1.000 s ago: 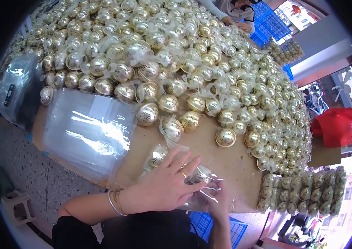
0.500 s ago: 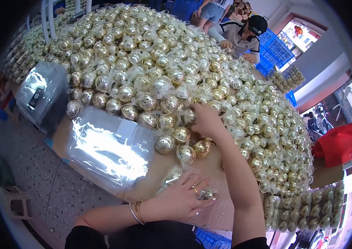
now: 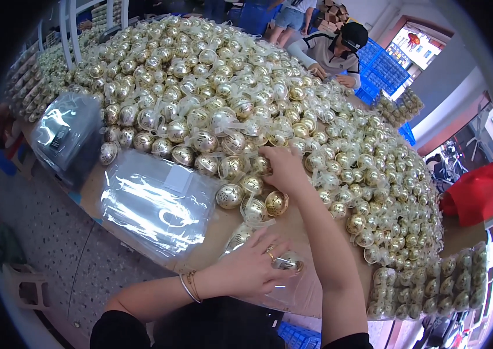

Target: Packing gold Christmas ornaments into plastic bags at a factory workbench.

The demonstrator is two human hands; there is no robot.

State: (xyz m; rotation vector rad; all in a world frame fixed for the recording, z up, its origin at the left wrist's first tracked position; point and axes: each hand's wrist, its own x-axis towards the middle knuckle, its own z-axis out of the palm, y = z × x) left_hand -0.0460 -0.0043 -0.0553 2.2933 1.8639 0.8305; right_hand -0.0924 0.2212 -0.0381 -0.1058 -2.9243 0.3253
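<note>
A huge heap of gold ball ornaments with pale ribbons (image 3: 246,93) covers the brown table (image 3: 206,247). My right hand (image 3: 281,166) reaches into the near edge of the heap, its fingers closed around a gold ball there. Nearer to me, my left hand (image 3: 252,267) lies flat on a clear plastic bag with gold balls in it (image 3: 284,282) and presses it to the table. Three loose gold balls (image 3: 252,200) lie between my two hands.
A stack of clear plastic bags (image 3: 153,203) lies left of my hands. A bag-wrapped box (image 3: 66,136) stands at the table's left end. Packed bags of balls (image 3: 433,285) line the right edge. Another person (image 3: 334,46) works at the far side. A red bag (image 3: 476,195) sits right.
My right hand left the bag near me, reached up into the heap and now stays at its near edge. The view tilted up. My left hand stays on the bag.
</note>
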